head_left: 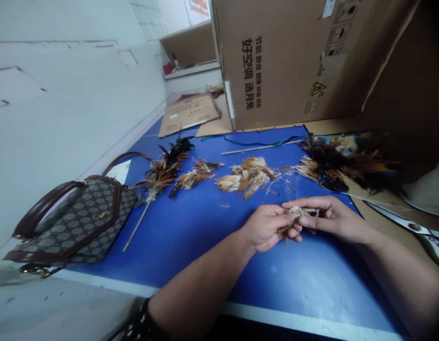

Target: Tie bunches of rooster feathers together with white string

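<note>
Bare arms (pixel 201 284) lead to the left hand (pixel 267 227), curled tight, and right hand (pixel 329 217), fingertips pinched; both grip one wispy feather bunch (pixel 295 210) between them. If a pinch goes loose, it could slip and scatter. From the hands, hard scissors (pixel 415 228) lie at three o'clock, fluffy tan feathers (pixel 246 175) at eleven, shaggy dark feathers (pixel 333 161) at one, a stiff, flat cardboard box (pixel 287 71) at twelve.

Across the desk (pixel 184 246), from left to right, sit a handbag (pixel 87 220), a feathered stick (pixel 157 182), a small feather bunch (pixel 194 177), a feather pile (pixel 250 176) and a large feather heap (pixel 342 158). Before the pile and heap, the left hand (pixel 271 227) and right hand (pixel 329 215) have a tuft (pixel 296 210) between them, with scissors (pixel 415 227) farther right. Behind, a carton (pixel 294 71) stands right of flattened cardboard (pixel 189 113).
</note>
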The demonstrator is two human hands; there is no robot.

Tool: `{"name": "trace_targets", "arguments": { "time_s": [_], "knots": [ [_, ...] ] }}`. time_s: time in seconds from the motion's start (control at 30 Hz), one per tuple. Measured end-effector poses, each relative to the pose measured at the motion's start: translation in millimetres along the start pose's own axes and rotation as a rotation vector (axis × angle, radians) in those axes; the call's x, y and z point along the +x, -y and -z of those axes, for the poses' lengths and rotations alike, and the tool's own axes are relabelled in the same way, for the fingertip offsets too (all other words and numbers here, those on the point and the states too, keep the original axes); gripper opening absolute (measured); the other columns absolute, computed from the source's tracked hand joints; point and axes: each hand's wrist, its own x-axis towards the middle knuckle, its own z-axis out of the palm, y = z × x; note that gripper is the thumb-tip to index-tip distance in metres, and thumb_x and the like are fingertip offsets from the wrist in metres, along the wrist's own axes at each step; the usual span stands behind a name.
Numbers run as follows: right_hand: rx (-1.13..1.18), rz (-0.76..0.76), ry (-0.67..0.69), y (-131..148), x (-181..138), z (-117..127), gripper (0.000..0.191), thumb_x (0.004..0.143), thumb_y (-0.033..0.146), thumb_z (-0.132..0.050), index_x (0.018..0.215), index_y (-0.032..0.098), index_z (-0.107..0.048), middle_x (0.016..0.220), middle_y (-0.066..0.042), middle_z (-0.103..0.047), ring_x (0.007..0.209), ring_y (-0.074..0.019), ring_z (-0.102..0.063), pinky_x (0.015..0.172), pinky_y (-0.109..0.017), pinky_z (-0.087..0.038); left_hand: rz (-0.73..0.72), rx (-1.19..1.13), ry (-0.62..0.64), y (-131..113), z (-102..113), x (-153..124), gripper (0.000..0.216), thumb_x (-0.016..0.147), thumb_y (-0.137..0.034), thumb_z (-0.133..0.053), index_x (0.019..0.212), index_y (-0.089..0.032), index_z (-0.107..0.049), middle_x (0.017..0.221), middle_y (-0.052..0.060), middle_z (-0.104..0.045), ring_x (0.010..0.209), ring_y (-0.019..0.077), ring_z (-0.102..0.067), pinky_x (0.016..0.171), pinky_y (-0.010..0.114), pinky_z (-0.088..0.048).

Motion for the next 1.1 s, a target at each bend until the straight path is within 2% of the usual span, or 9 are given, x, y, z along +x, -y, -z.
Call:
{"name": "trace_targets", "arguments": {
  "time_s": [0.17,0.4,0.53,0.6,0.7,0.77,0.87,0.97,1.1],
  "knots": [
    [0.075,0.079,-0.042,-6,4,1,0.034,0.086,0.043,-0.087,0.110,0.020,-0.088,0.084,-0.010,-0.081,0.063,-0.0161,-0.069,0.048,-0.023,-0.044,0.050,0.028,0.039,0,3,0,0.049,0.071,-0.050,-0.098,0.078,-0.008,-0.072,0.070,0.004,-0.063,0.060,0.0109,-0.058,0.073,0.035,-0.055],
    [0.177,0.087,-0.183,-17,9,1,0.020,0.086,0.037,-0.089,0.095,0.020,-0.089,0.075,-0.008,-0.078,0.056,-0.0120,-0.062,0.047,-0.022,-0.040,0.013,0.047,0.017,-6,-1,-2,0.047,0.075,-0.051,-0.094,0.082,-0.010,-0.072,0.072,0.002,-0.062,0.067,0.0117,-0.060,0.080,0.034,-0.055],
    [0.108,0.104,-0.226,-18,10,-5,0.024,0.087,0.042,-0.088,0.089,0.018,-0.087,0.077,-0.007,-0.077,0.058,-0.0114,-0.060,0.050,-0.023,-0.042,0.007,0.160,-0.049,-3,3,-1,0.047,0.079,-0.053,-0.090,0.079,-0.010,-0.071,0.063,0.002,-0.060,0.068,0.0159,-0.066,0.070,0.029,-0.048],
    [0.071,0.107,-0.269,-19,11,-10,0.028,0.086,0.045,-0.088,0.090,0.018,-0.086,0.075,-0.005,-0.076,0.057,-0.0122,-0.060,0.051,-0.024,-0.043,0.002,0.212,-0.093,0,6,0,0.045,0.078,-0.052,-0.089,0.078,-0.011,-0.071,0.062,0.002,-0.060,0.065,0.0162,-0.065,0.063,0.027,-0.043],
    [0.037,0.137,-0.369,-22,12,-18,0.037,0.088,0.048,-0.086,0.113,0.020,-0.085,0.073,-0.004,-0.076,0.059,-0.0156,-0.065,0.055,-0.029,-0.050,-0.017,0.233,-0.151,3,8,2,0.043,0.078,-0.052,-0.088,0.078,-0.012,-0.071,0.061,0.002,-0.060,0.063,0.0159,-0.063,0.058,0.026,-0.040],
    [-0.077,0.240,-0.487,-23,13,-21,0.037,0.090,0.044,-0.084,0.119,0.022,-0.084,0.074,-0.003,-0.075,0.061,-0.0162,-0.066,0.059,-0.030,-0.053,-0.044,0.217,-0.174,4,7,3,0.042,0.080,-0.051,-0.087,0.078,-0.012,-0.070,0.063,0.002,-0.061,0.063,0.0152,-0.063,0.059,0.026,-0.041],
    [-0.333,0.451,-0.617,-23,14,-23,0.020,0.093,0.034,-0.080,0.108,0.023,-0.088,0.074,-0.003,-0.072,0.065,-0.0149,-0.064,0.061,-0.029,-0.051,-0.085,0.163,-0.184,5,3,4,0.041,0.080,-0.049,-0.087,0.079,-0.012,-0.071,0.069,0.002,-0.063,0.064,0.0134,-0.062,0.068,0.028,-0.048],
    [-0.444,0.556,-0.621,-24,16,-22,0.016,0.097,0.029,-0.076,0.106,0.024,-0.088,0.074,-0.003,-0.073,0.064,-0.0146,-0.064,0.059,-0.028,-0.050,-0.112,0.116,-0.182,6,1,4,0.040,0.078,-0.048,-0.089,0.080,-0.012,-0.072,0.076,0.003,-0.065,0.065,0.0124,-0.061,0.074,0.031,-0.053],
    [-0.491,0.569,-0.590,-25,17,-22,0.017,0.098,0.029,-0.075,0.108,0.024,-0.088,0.072,-0.003,-0.072,0.062,-0.0146,-0.063,0.057,-0.028,-0.050,-0.131,0.125,-0.195,7,2,4,0.039,0.080,-0.048,-0.087,0.079,-0.012,-0.072,0.072,0.003,-0.064,0.065,0.0129,-0.062,0.072,0.031,-0.053]
  ]
}}
